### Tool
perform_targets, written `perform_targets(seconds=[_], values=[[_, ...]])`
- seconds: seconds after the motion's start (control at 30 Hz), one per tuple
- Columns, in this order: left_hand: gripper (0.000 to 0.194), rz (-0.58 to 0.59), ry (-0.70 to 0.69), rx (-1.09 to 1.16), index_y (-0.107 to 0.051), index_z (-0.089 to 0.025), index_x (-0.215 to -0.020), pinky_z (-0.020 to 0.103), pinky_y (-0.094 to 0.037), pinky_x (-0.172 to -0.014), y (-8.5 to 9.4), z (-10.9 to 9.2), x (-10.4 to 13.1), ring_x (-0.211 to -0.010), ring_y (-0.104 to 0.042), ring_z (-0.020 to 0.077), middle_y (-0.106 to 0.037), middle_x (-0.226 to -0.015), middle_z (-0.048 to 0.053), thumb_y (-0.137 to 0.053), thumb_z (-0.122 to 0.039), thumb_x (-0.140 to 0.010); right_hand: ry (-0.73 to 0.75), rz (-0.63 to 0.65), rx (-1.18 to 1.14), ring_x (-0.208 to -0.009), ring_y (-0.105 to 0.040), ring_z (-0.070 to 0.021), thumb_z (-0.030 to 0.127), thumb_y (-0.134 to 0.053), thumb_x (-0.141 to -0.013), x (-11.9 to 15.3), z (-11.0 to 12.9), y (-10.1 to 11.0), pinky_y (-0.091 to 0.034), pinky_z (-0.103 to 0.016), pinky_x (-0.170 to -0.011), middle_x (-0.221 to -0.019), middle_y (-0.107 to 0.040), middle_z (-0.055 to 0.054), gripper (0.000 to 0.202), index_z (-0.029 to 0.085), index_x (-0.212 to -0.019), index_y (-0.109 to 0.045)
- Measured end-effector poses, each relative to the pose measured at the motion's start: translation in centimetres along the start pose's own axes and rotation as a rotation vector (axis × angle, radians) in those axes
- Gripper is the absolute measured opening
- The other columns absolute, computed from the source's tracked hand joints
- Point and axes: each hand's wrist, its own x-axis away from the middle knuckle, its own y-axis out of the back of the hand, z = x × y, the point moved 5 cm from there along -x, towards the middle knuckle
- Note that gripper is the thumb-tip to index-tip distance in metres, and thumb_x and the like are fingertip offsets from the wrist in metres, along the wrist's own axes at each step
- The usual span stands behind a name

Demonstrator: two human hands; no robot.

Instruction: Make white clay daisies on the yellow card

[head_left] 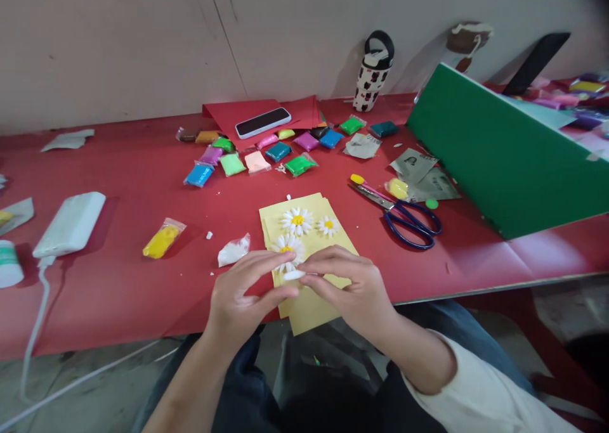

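Note:
A small white strip of modelling clay (294, 275) is pinched at its right end between the thumb and fingers of my right hand (349, 281). My left hand (240, 290) hovers on the other side, thumb and fingers apart around the strip's free end. Below both hands lies a stack of yellow paper sheets (314, 309). On it are white clay daisies with yellow centres: a large flower (297, 220) at the top, a smaller flower (328, 226) to its right, and another flower (288, 246) partly covered by my left fingers.
An opened packet of white clay (234, 250) and a yellow clay packet (164, 238) lie left. Scissors (404, 214) rest right, before a green board (504, 160). Behind are several coloured clay packets (257, 161), a phone (263, 123) and a tumbler (373, 71). A power bank (71, 224) trails its cable.

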Motion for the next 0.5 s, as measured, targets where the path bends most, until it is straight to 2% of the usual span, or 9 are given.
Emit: perform_targets(seconds=[0.07, 0.13, 0.2, 0.27, 0.4, 0.5], values=[[0.031, 0.016, 0.168, 0.099, -0.075, -0.027, -0.101, 0.029, -0.060, -0.077, -0.3, 0.5, 0.3, -0.088, -0.073, 0.0207, -0.077, -0.096, 0.003, -0.076, -0.043, -0.074, 0.097, -0.022, 0.101, -0.076, -0.069, -0.0150, 0.022, -0.071, -0.081, -0.1, 0.5, 0.2, -0.055, -0.031, -0.069, -0.083, -0.075, -0.002, 0.011, 0.028, -0.089, -0.076], [0.032, 0.043, 0.362, 0.289, -0.076, -0.025, -0.096, 0.028, -0.061, -0.065, -1.1, 1.1, 0.7, -0.076, -0.074, 0.0209, -0.078, -0.088, 0.004, -0.073, -0.049, -0.075, 0.219, -0.037, 0.209, -0.074, -0.068, -0.0142, 0.023, -0.070, -0.083, -0.1, 1.1, 0.4, -0.052, -0.031, -0.068, -0.082, -0.076, -0.001, 0.010, 0.028, -0.090, -0.075], [0.032, 0.057, 0.549, 0.487, -0.077, -0.022, -0.093, 0.026, -0.060, -0.053, -2.2, 1.5, 1.3, -0.063, -0.073, 0.0195, -0.078, -0.080, 0.005, -0.071, -0.050, -0.076, 0.307, -0.047, 0.303, -0.072, -0.066, -0.0135, 0.023, -0.070, -0.083, 0.0, 1.4, 0.6, -0.049, -0.031, -0.067, -0.082, -0.076, 0.000, 0.010, 0.028, -0.089, -0.075], [0.031, 0.060, 0.705, 0.612, -0.077, -0.020, -0.088, 0.024, -0.058, -0.047, -3.2, 1.7, 1.8, -0.058, -0.072, 0.0184, -0.077, -0.076, 0.005, -0.073, -0.047, -0.075, 0.347, -0.053, 0.388, -0.074, -0.065, -0.0137, 0.024, -0.071, -0.083, 0.1, 1.4, 0.6, -0.046, -0.031, -0.068, -0.084, -0.076, 0.000, 0.009, 0.027, -0.090, -0.075], [0.027, 0.047, 0.883, 0.708, -0.074, -0.017, -0.073, 0.025, -0.060, -0.054, -3.8, 2.0, 2.4, -0.058, -0.071, 0.0167, -0.074, -0.068, 0.004, -0.077, -0.044, -0.071, 0.383, -0.018, 0.477, -0.080, -0.064, -0.0146, 0.026, -0.070, -0.084, 0.3, 1.1, 0.4, -0.043, -0.032, -0.071, -0.090, -0.076, 0.002, 0.015, 0.030, -0.098, -0.073], [0.029, 0.085, 0.960, 0.770, -0.072, -0.017, -0.071, 0.026, -0.061, -0.060, -3.9, 2.1, 2.6, -0.057, -0.070, 0.0152, -0.074, -0.068, 0.003, -0.078, -0.045, -0.070, 0.402, -0.016, 0.490, -0.079, -0.063, -0.0139, 0.025, -0.067, -0.086, 0.3, 1.2, 0.3, -0.041, -0.032, -0.071, -0.088, -0.076, 0.003, 0.011, 0.031, -0.092, -0.074]])
